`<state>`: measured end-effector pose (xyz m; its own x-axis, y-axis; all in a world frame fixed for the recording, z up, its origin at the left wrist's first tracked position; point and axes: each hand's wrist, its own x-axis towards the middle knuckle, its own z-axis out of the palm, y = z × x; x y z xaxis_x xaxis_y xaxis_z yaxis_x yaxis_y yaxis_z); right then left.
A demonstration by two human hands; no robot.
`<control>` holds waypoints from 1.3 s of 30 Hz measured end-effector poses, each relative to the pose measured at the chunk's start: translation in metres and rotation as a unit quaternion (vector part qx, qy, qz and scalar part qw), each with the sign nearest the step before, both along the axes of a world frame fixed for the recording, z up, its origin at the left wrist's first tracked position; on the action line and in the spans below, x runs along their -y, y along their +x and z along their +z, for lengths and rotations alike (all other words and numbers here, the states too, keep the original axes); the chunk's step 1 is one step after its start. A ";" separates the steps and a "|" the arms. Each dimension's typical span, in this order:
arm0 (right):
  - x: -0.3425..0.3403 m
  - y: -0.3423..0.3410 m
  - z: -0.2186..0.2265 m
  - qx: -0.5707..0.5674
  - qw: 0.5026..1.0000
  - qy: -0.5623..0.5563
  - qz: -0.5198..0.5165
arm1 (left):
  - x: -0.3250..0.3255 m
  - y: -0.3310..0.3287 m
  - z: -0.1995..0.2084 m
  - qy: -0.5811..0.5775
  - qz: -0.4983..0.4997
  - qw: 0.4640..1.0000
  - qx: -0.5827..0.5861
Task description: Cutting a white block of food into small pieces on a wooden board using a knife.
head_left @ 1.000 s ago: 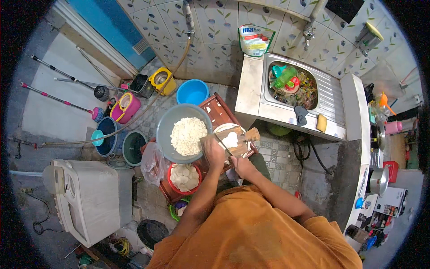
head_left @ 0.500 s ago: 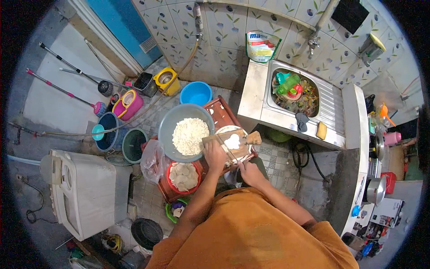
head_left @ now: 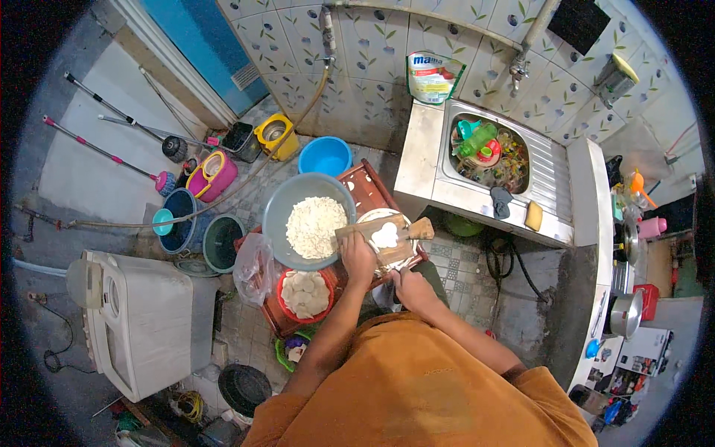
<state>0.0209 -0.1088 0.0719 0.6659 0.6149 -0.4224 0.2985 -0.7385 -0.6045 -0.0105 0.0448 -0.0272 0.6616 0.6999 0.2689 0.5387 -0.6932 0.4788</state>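
"Which step is in hand?"

"By the look of it, you're cutting. The white pieces lie on the wooden board, just right of your left fingers and ahead of your right fist."

"And the grips?"

"Your left hand bends over the board's left end, fingertips down; I can't tell whether they pinch anything. Your right hand is curled closed at the board's near edge, seemingly around a knife handle, though the blade is too thin to make out clearly."

"What lies around them?"

"The grey basin, heaped with small white bits, sits ahead and left of your left hand. The red bowl of broad pale slices is left of that wrist, nearer you."

"What does the next move call for?"

"I'd judge a further cut needs your left fingertips tucked clear of the edge, the board steadied, and your right wrist level."
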 end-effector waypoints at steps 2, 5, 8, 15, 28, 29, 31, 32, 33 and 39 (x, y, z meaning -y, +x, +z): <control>0.001 0.001 -0.004 0.001 1.000 0.003 -0.001 | 0.001 0.002 0.003 0.000 -0.004 1.000 0.006; 0.001 0.003 0.001 0.014 1.000 0.006 0.013 | 0.003 0.002 0.006 -0.036 -0.024 0.999 -0.008; -0.002 0.002 0.011 -0.030 0.999 -0.027 0.011 | 0.002 0.000 0.002 -0.051 -0.019 0.998 0.015; -0.003 0.001 0.004 0.007 1.000 -0.009 0.011 | 0.001 0.002 -0.005 -0.036 -0.020 0.999 0.027; -0.024 0.016 -0.009 -0.042 0.998 0.001 0.050 | -0.008 0.005 -0.015 -0.037 -0.046 0.994 0.088; -0.022 0.018 -0.012 -0.035 0.998 0.015 0.058 | -0.007 0.006 -0.014 -0.037 -0.048 0.994 0.087; -0.016 0.015 -0.006 -0.045 0.998 -0.007 0.042 | -0.002 0.005 -0.014 -0.031 -0.026 0.996 0.075; -0.016 0.012 -0.002 -0.054 0.998 -0.029 0.027 | -0.003 0.005 -0.016 -0.014 -0.034 0.996 0.077; -0.016 0.010 -0.006 -0.028 0.999 -0.016 0.033 | -0.007 0.002 -0.018 -0.013 -0.034 0.997 0.075; -0.025 0.015 -0.033 0.027 0.998 0.035 0.047 | -0.002 0.008 -0.015 -0.013 -0.021 0.995 0.093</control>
<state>0.0363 -0.0837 0.0388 0.6247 0.7025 -0.3409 0.3988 -0.6624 -0.6342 -0.0025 0.0469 -0.0421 0.6310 0.6806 0.3724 0.4095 -0.6998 0.5853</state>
